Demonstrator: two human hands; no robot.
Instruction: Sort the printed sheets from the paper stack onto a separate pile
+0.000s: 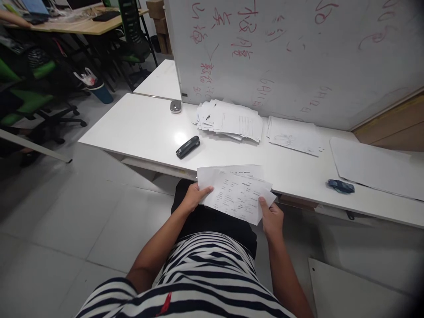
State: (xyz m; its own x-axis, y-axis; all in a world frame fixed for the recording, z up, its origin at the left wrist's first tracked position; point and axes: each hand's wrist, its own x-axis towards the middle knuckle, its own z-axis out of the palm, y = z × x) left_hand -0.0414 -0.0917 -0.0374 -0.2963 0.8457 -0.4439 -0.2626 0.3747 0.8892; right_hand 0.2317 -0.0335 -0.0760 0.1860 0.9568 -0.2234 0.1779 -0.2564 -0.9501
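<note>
Several printed paper sheets (pixel 235 194) are held between my two hands, in front of the near edge of a white desk (pixel 152 128). They are fanned slightly, with corners sticking out unevenly. My left hand (pixel 195 196) grips their left side, thumb on top. At the right corner, my right hand (pixel 271 216) pinches the sheets with its thumb on top; its other fingers are partly hidden. Beyond the sheets, a black stapler (pixel 188 147) lies on the desk. A messy stack of papers (pixel 232 120) rests farther back against the whiteboard.
A smaller paper pile (pixel 293 134), large white sheets (pixel 377 168) and a dark blue crumpled item (pixel 340 186) lie to the right. A small grey device (pixel 176 106) sits at the back left. The whiteboard (pixel 298 57) with red writing stands behind. Green chairs (pixel 29 97) are far left.
</note>
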